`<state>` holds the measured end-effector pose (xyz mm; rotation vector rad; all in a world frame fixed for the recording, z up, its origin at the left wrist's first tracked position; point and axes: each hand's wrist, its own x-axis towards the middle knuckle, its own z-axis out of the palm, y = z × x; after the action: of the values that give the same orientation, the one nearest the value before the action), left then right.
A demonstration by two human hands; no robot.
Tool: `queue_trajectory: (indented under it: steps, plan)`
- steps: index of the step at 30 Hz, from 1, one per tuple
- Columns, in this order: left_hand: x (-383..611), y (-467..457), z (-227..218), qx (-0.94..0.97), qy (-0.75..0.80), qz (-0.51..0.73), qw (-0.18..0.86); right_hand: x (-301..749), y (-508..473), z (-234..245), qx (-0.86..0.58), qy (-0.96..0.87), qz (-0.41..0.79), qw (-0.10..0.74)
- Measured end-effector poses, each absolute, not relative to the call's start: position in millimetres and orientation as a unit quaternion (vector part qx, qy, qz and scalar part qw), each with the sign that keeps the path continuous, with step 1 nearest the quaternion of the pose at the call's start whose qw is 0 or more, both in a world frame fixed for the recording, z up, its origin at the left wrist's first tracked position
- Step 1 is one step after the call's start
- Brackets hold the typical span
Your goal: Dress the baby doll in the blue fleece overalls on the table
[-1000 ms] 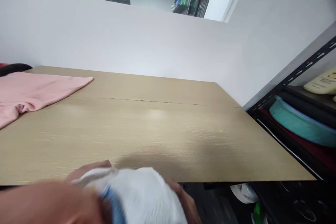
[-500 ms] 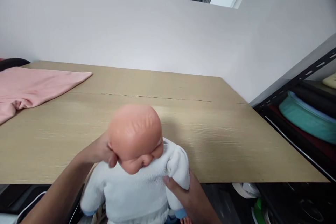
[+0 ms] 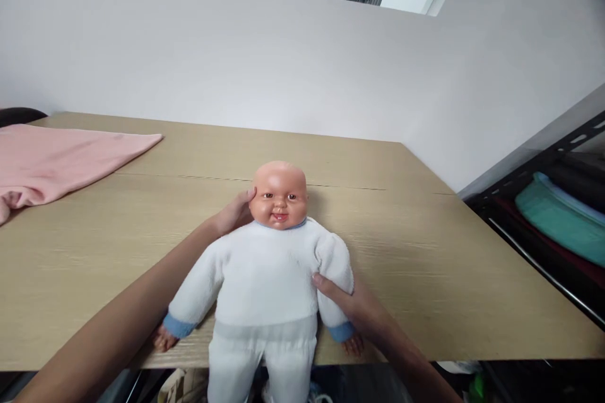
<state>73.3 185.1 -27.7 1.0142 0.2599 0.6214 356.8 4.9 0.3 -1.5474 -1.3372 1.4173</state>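
Observation:
A baby doll [image 3: 269,277] in a white fleece top and trousers with blue cuffs lies face up on the wooden table [image 3: 416,264], its legs over the front edge. Behind its head and neck curls my left hand [image 3: 236,209], most of its fingers hidden and the tips showing beside the cheek. My right hand [image 3: 347,299] grips the doll's upper arm and side, thumb across the front of the sleeve, the other fingers hidden underneath.
A pink cloth [image 3: 61,160] lies at the table's left. On the right stands a black rack [image 3: 501,227] holding folded teal fabric [image 3: 562,220]. A white wall [image 3: 283,63] rises behind the table. Below the front edge are dark items, partly visible.
The doll has moved forward onto the table, and its head has tipped back so it faces up. Both my hands moved forward with it, keeping their hold.

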Motion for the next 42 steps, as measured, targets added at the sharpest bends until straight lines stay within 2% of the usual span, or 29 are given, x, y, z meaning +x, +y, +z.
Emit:
queue_trajectory:
  steps: [5,8,11,16,23,30,36,42]
  plan:
    - [79,227,-39,0.429,0.153,0.277,0.846,379,46,5,-0.615,-0.602,0.456,0.23]
    - [85,251,-43,0.426,0.152,0.289,0.844,391,72,0,-0.603,-0.631,0.421,0.248]
    - [92,276,-48,0.43,0.147,0.289,0.843,398,94,-12,-0.607,-0.626,0.385,0.303]
    - [100,317,-49,0.454,0.14,0.309,0.824,403,101,-32,-0.604,-0.589,0.389,0.371]
    - [101,352,-40,0.457,0.21,0.328,0.8,405,89,-41,-0.651,-0.601,0.311,0.344]
    - [99,364,-37,0.443,0.254,0.357,0.782,406,90,-47,-0.64,-0.596,0.332,0.353]
    - [103,367,-34,0.439,0.309,0.377,0.755,408,94,-45,-0.635,-0.661,0.237,0.322]
    - [102,369,-39,0.459,0.353,0.412,0.704,407,99,-48,-0.626,-0.679,0.22,0.315]
